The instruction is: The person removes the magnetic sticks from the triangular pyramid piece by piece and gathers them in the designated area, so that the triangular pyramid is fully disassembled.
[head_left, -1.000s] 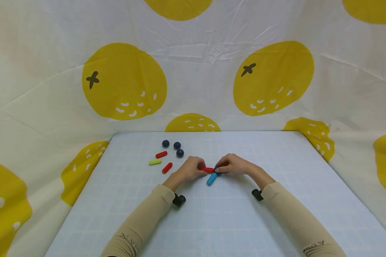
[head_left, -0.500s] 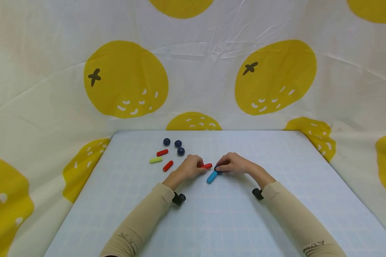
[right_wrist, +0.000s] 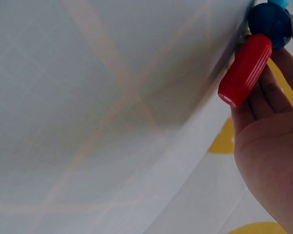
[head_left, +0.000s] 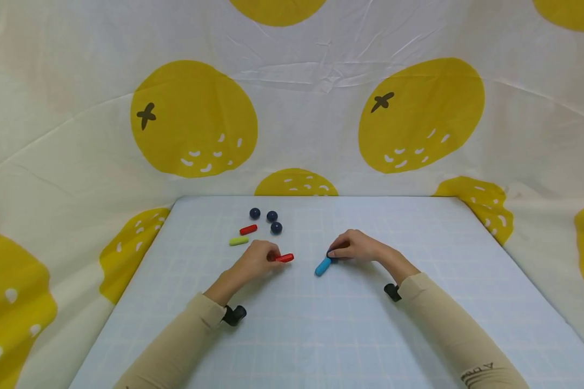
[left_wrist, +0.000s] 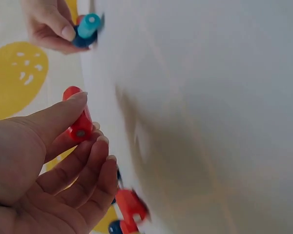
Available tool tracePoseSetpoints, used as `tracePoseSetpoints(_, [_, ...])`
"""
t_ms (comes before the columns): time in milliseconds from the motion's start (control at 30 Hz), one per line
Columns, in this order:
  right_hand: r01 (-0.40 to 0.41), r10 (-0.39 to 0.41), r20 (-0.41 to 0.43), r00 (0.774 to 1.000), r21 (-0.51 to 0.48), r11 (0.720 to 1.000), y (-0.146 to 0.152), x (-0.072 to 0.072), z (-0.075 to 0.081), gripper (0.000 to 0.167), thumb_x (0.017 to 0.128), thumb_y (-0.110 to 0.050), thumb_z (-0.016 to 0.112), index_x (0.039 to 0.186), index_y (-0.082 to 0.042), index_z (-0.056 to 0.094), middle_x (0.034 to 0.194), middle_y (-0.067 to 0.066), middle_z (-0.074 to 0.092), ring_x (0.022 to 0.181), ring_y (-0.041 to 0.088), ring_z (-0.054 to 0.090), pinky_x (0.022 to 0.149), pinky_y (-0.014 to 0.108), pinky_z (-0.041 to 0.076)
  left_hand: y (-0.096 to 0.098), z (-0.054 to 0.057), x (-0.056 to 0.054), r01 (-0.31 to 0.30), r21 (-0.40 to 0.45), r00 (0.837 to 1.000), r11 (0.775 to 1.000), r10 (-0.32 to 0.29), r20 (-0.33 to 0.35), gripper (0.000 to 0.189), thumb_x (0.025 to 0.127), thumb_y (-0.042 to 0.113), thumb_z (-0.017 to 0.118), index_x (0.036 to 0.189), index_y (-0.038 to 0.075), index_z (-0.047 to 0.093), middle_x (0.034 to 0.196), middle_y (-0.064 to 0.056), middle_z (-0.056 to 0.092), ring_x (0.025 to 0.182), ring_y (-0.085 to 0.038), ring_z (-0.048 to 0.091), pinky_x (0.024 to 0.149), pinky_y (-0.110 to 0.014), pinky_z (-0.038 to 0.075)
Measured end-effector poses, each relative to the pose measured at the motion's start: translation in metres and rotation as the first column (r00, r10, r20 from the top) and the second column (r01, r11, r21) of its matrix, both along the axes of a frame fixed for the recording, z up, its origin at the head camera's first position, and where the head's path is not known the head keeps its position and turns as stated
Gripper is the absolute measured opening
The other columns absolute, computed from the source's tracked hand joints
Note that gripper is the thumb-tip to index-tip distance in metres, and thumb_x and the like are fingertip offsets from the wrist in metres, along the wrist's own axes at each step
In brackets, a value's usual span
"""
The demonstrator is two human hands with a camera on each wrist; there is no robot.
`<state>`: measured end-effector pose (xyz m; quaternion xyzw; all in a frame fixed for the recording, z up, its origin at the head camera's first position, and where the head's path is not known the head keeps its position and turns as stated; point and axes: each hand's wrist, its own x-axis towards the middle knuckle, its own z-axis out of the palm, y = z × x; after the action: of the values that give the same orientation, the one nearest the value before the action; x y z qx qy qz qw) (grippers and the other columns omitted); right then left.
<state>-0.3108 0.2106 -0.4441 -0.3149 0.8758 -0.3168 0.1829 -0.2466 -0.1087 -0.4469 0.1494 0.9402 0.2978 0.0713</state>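
My left hand point(head_left: 255, 262) pinches a short red rod point(head_left: 285, 258) between thumb and fingers, a little left of my right hand. In the left wrist view this red rod point(left_wrist: 82, 124) shows a grey tip and is held over the table. My right hand point(head_left: 357, 246) holds a dark blue ball point(right_wrist: 269, 24) at its fingertips, low at the tabletop. Joined to that ball are a light blue rod point(head_left: 323, 267), pointing toward the front left, and another red rod point(right_wrist: 245, 73), which the hand hides in the head view.
At the back left of the white table point(head_left: 292, 335) lie several dark blue balls point(head_left: 276, 228), a red rod point(head_left: 248, 229) and a yellow-green rod point(head_left: 238, 241). A curtain with yellow fruit prints point(head_left: 194, 119) hangs behind the table.
My left hand has drawn its red rod away from the ball and moved left, now covering the spot where a loose red rod lay. My right hand has stayed nearly still.
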Motion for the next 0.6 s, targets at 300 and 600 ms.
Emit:
tracePoseSetpoints(300, [0.016,-0.017,0.014,1.0,0.012,1.0,-0.002,0.003,0.003,0.021,0.099,-0.026,0.07,0.111,-0.011,0.079,0.098,-0.002,0.073,0.087,0.015,0.06,0.076,0.031,0.051,-0.058,-0.006,0.014,-0.07,0.023,0.997,0.997,0.07,-0.015,0.015,0.085,0.018,0.086,0.092,0.009,0.075,0.078,0.0,0.062,0.079,-0.018,0.055,0.071,-0.031,0.048])
tracePoseSetpoints(600, [0.017,-0.017,0.021,1.0,0.003,1.0,-0.002,0.003,0.003,0.022,0.099,-0.026,0.07,0.112,-0.011,0.078,0.098,-0.002,0.073,0.086,0.016,0.06,0.076,0.031,0.051,-0.081,-0.016,0.006,-0.022,0.003,0.999,1.0,0.022,-0.037,0.011,0.087,0.017,0.084,0.092,0.014,0.075,0.081,0.004,0.064,0.083,-0.017,0.056,0.075,-0.03,0.049])
